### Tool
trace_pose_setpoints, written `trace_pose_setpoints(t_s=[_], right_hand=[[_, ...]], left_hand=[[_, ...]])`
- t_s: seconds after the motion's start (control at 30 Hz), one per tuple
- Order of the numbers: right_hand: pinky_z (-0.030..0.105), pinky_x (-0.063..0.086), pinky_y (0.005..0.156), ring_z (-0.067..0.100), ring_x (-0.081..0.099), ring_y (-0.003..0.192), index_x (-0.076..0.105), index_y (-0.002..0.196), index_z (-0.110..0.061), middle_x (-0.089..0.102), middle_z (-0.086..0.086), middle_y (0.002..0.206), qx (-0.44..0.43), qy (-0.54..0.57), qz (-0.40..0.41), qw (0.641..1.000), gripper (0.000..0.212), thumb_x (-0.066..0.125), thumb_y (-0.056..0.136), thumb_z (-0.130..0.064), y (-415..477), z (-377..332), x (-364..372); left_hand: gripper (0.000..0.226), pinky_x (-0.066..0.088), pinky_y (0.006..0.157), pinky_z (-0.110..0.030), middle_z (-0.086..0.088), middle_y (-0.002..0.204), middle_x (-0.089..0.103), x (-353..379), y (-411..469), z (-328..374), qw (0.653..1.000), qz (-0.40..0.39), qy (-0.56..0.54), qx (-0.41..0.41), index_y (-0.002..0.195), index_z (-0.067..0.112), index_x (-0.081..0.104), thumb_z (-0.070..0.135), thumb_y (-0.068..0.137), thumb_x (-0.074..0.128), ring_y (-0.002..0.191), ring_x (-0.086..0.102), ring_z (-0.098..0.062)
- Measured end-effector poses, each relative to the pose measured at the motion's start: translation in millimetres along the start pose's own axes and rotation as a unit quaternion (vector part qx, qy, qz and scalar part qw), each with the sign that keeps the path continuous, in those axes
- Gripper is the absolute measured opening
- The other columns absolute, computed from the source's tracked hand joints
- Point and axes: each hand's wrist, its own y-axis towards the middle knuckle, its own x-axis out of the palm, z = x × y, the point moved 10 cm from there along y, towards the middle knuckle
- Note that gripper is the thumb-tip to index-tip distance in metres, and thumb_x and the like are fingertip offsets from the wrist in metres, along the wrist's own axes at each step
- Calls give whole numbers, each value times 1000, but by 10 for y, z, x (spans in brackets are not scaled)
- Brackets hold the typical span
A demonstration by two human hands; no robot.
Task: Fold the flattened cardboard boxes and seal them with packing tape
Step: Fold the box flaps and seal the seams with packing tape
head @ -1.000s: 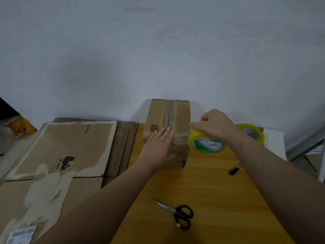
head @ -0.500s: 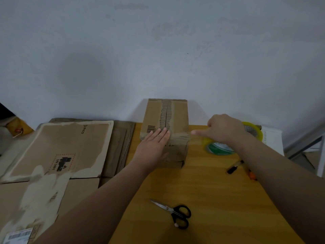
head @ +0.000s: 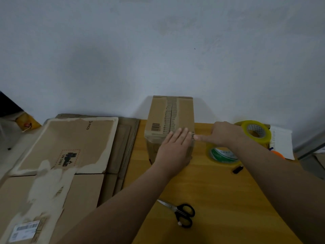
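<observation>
A small folded cardboard box (head: 158,111) stands at the back of the wooden table (head: 219,199), its top seam showing torn corrugation. My left hand (head: 174,148) lies flat, fingers straight, on the box's near top edge. My right hand (head: 223,133) reaches in from the right, and its extended forefinger touches the box's near right corner. A yellow tape roll with a green label (head: 222,154) lies on the table below my right wrist, not held. I cannot make out a tape strip between roll and box.
A second yellow tape roll (head: 255,133) stands behind my right hand. Black-handled scissors (head: 181,213) lie near the table's front. A black marker (head: 237,169), an orange object (head: 277,154) and white paper (head: 283,143) are at the right. Flattened cartons (head: 66,147) are stacked at the left.
My right hand let go of the green-labelled roll, which now lies on the table, and moved left until its forefinger reached the box corner. My left hand stayed flat on the box.
</observation>
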Motion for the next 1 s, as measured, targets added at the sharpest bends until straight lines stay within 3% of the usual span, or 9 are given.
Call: trace_pose_setpoints(t_s=[0.2,0.33,0.43,0.6,0.67,0.73,0.87,0.93,1.0], right_hand=[[27,27,48,14,39,52,36,57,-18,38,-1,56,-15,48,-22,999,79,27,50,-96,-16,5,114],[28,28,49,14,38,49,37,56,-17,37,-1,53,-16,72,-12,997,81,25,49,-97,-89,-5,126],[28,29,49,15,41,50,39,58,-17,39,-2,54,1,79,-4,997,79,24,58,-94,-199,20,233],[29,23,50,14,32,50,32,61,-16,31,0,56,8,210,10,978,62,31,89,-71,-382,-147,516],[28,22,51,16,30,51,32,62,-14,29,-1,56,25,282,-5,959,61,34,92,-67,-426,-204,614],[26,26,52,16,35,51,37,61,-13,35,-1,57,50,323,-6,945,62,34,93,-66,-462,-220,694],[40,49,81,29,61,86,66,97,-5,65,17,94,69,415,-8,907,69,28,96,-64,-545,-321,783],[48,45,98,38,56,109,58,123,0,59,24,121,85,458,-27,884,61,27,103,-49,-590,-384,865],[44,46,93,38,55,103,54,122,1,54,28,118,96,505,-53,856,49,27,105,-35,-631,-448,969]], left_hand=[[65,3,118,-30,4,161,0,-147,-264,-846,996,30,19,-84,153,22,1,12,100,37,148,0,-13],[67,13,117,-28,3,161,2,-181,-272,-949,998,10,42,-52,154,21,2,-2,97,32,148,2,-14],[65,18,117,-33,1,161,5,-165,-168,-995,997,28,47,-47,154,26,6,5,98,34,148,8,-19],[66,25,113,-45,-10,160,3,-46,-56,-1044,975,58,-56,-207,152,36,2,27,101,42,142,17,-34],[66,27,113,-39,-7,159,4,-31,-175,-998,931,132,-216,-263,153,34,5,18,100,42,141,17,-31],[57,35,107,-28,-3,149,23,90,-400,-948,818,221,-436,-303,152,29,18,18,100,40,130,35,-24],[58,46,101,-43,3,130,49,570,-516,-357,638,80,-688,-335,140,23,38,57,93,44,118,52,-21],[45,50,93,-38,3,117,56,619,-472,-283,641,36,-689,-336,120,19,53,52,89,59,109,56,-18],[19,50,78,-34,0,95,58,532,-431,-403,668,70,-661,-334,91,17,56,34,90,65,94,57,-21]])
